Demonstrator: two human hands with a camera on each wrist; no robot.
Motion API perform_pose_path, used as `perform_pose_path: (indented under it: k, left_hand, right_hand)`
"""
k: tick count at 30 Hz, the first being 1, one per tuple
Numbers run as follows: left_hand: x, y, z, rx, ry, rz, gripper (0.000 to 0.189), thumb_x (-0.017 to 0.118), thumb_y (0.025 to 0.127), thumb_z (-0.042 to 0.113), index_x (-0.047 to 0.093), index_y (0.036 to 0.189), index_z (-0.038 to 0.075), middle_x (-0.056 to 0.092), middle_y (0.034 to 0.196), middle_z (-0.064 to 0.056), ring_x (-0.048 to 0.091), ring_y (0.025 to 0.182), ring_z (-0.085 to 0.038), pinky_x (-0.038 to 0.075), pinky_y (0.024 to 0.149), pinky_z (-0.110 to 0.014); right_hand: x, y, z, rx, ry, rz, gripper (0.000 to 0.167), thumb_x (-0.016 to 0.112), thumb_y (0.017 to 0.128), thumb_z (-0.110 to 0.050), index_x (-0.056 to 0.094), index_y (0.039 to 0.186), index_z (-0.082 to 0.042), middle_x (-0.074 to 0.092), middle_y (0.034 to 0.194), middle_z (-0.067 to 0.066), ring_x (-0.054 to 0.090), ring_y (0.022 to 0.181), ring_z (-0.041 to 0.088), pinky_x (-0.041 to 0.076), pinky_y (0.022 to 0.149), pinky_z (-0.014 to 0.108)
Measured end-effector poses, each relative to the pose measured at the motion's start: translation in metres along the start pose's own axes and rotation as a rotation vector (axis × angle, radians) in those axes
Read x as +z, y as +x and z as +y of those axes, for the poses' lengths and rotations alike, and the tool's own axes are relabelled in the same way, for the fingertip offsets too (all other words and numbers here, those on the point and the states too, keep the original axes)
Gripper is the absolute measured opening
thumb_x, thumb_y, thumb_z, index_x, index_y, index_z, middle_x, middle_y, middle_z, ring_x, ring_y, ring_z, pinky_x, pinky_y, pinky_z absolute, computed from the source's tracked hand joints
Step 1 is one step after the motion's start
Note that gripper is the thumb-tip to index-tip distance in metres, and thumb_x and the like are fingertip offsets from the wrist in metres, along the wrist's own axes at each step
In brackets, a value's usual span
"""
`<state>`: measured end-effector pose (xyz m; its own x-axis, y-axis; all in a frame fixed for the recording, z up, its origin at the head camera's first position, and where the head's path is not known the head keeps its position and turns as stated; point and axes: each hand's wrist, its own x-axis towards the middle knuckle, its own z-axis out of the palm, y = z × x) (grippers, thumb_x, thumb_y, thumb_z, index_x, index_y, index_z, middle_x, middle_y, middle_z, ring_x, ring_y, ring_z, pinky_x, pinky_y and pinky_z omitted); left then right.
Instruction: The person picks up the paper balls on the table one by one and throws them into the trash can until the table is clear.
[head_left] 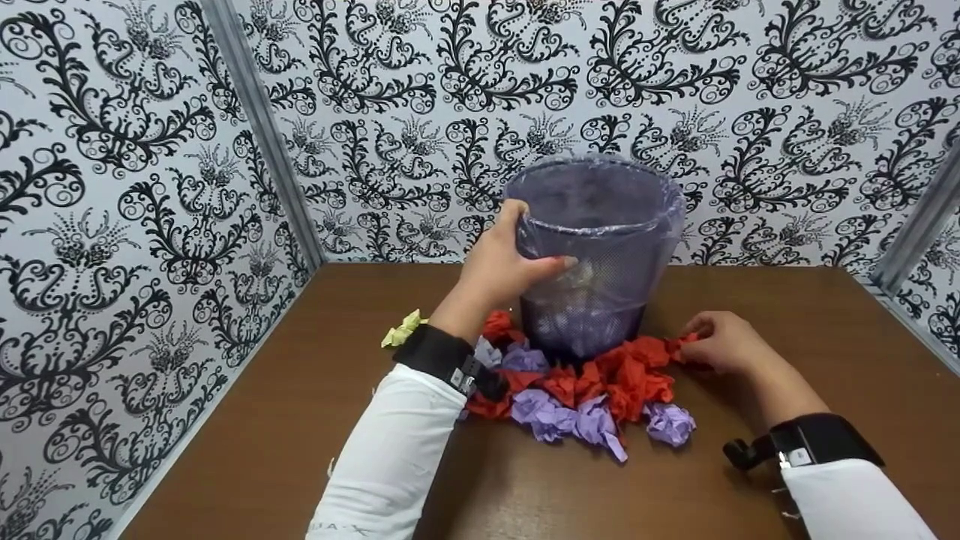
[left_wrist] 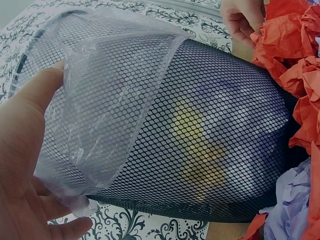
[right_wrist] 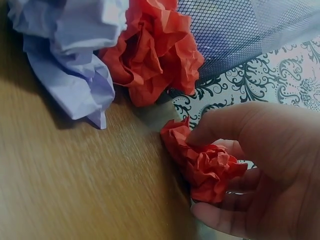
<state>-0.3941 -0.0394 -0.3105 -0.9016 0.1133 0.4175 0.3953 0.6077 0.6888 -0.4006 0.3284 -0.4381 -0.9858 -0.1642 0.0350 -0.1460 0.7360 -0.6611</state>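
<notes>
My left hand (head_left: 493, 262) grips the upper side of a mesh wastebasket (head_left: 626, 289), thumb against the outer wall and fingers by the rim. A clear plastic liner (left_wrist: 107, 100) folds over that rim. Through the mesh, a yellow patch (left_wrist: 192, 145) and pale shapes show inside. My right hand (head_left: 726, 346) is low over the table, right of the basket, pinching a crumpled red paper ball (right_wrist: 207, 167) between thumb and fingers. Beside it, in the right wrist view, lie another red paper ball (right_wrist: 157, 57) and a lilac one (right_wrist: 75, 55).
Several red paper balls (head_left: 634, 379) and lilac paper balls (head_left: 544, 415) crowd the basket's front. A lone lilac ball (head_left: 670, 424) sits nearer the right forearm. Yellow paper (head_left: 405, 328) lies at the left. The brown table (head_left: 315, 442) meets patterned walls (head_left: 390, 165) behind and at the sides.
</notes>
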Motion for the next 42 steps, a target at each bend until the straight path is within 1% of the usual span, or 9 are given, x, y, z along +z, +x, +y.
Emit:
perform_pose_path:
  k: [6,12,19,22,27,32,34,36,42]
  left_hand:
    - [-0.001,0.000,0.000,-0.015,-0.038,-0.021,0.082,0.093,0.060,0.061,0.045,0.122,0.037,0.067,0.101,0.007,0.068,0.094,-0.016,0.061,0.084,-0.041]
    - [0.000,0.000,0.001,-0.008,-0.041,-0.027,0.083,0.093,0.060,0.061,0.045,0.123,0.037,0.067,0.102,0.008,0.068,0.095,-0.016,0.060,0.086,-0.042]
    - [-0.001,-0.001,0.001,-0.004,-0.046,-0.030,0.082,0.093,0.061,0.060,0.045,0.122,0.037,0.067,0.102,0.008,0.068,0.093,-0.015,0.061,0.084,-0.041]
    - [-0.001,-0.001,0.001,-0.009,-0.045,-0.026,0.082,0.093,0.061,0.061,0.045,0.122,0.037,0.067,0.101,0.008,0.068,0.093,-0.015,0.061,0.083,-0.040]
    - [-0.001,0.000,0.001,0.002,-0.041,-0.017,0.083,0.093,0.061,0.061,0.044,0.123,0.037,0.068,0.099,0.007,0.069,0.093,-0.016,0.060,0.085,-0.040]
    - [0.000,0.000,0.001,0.005,-0.031,-0.013,0.083,0.093,0.061,0.061,0.044,0.124,0.037,0.068,0.100,0.007,0.068,0.093,-0.017,0.059,0.086,-0.041]
    - [0.000,0.000,0.000,0.001,-0.029,-0.013,0.084,0.093,0.061,0.061,0.044,0.124,0.036,0.068,0.100,0.007,0.068,0.094,-0.016,0.060,0.086,-0.041]
    - [0.000,0.000,0.000,-0.004,-0.033,-0.017,0.084,0.093,0.061,0.061,0.044,0.125,0.036,0.068,0.101,0.007,0.068,0.094,-0.016,0.060,0.086,-0.041]
    - [-0.001,0.000,0.000,-0.018,-0.061,-0.029,0.085,0.094,0.060,0.061,0.045,0.125,0.037,0.068,0.103,0.007,0.068,0.095,-0.016,0.060,0.086,-0.042]
  right_hand:
    - [-0.001,-0.002,0.001,0.019,0.056,-0.006,0.038,0.080,0.080,-0.016,0.066,0.110,0.002,0.071,0.098,0.013,0.067,0.069,0.017,0.060,0.056,0.033]
    - [-0.004,-0.004,0.001,0.017,0.085,-0.003,0.036,0.078,0.082,-0.015,0.063,0.110,0.003,0.070,0.098,0.014,0.067,0.069,0.018,0.061,0.058,0.034]
    - [-0.008,-0.005,0.000,0.010,0.107,0.005,0.032,0.071,0.083,-0.010,0.061,0.111,0.003,0.069,0.102,0.018,0.067,0.074,0.017,0.062,0.061,0.033]
    - [-0.011,-0.005,-0.001,0.008,0.120,0.008,0.032,0.070,0.083,-0.009,0.061,0.111,0.004,0.068,0.102,0.018,0.067,0.073,0.018,0.063,0.062,0.034]
    - [-0.020,-0.007,-0.001,-0.023,0.133,0.046,0.032,0.069,0.085,-0.008,0.060,0.112,0.007,0.067,0.097,0.015,0.067,0.070,0.017,0.063,0.061,0.033]
    - [-0.032,-0.009,0.000,-0.057,0.151,0.106,0.033,0.069,0.088,-0.007,0.059,0.116,0.008,0.068,0.100,0.015,0.067,0.071,0.011,0.064,0.063,0.034]
    - [-0.037,-0.011,-0.002,-0.066,0.162,0.138,0.034,0.069,0.088,-0.007,0.059,0.117,0.007,0.068,0.100,0.013,0.066,0.072,0.009,0.063,0.064,0.034]
    - [-0.043,-0.013,-0.004,-0.070,0.174,0.169,0.034,0.070,0.088,-0.006,0.060,0.118,0.006,0.068,0.098,0.009,0.066,0.071,0.008,0.063,0.064,0.033]
    - [-0.062,-0.020,-0.013,-0.083,0.219,0.255,0.034,0.071,0.090,-0.006,0.060,0.120,0.004,0.067,0.087,-0.017,0.069,0.071,0.006,0.063,0.065,0.026]
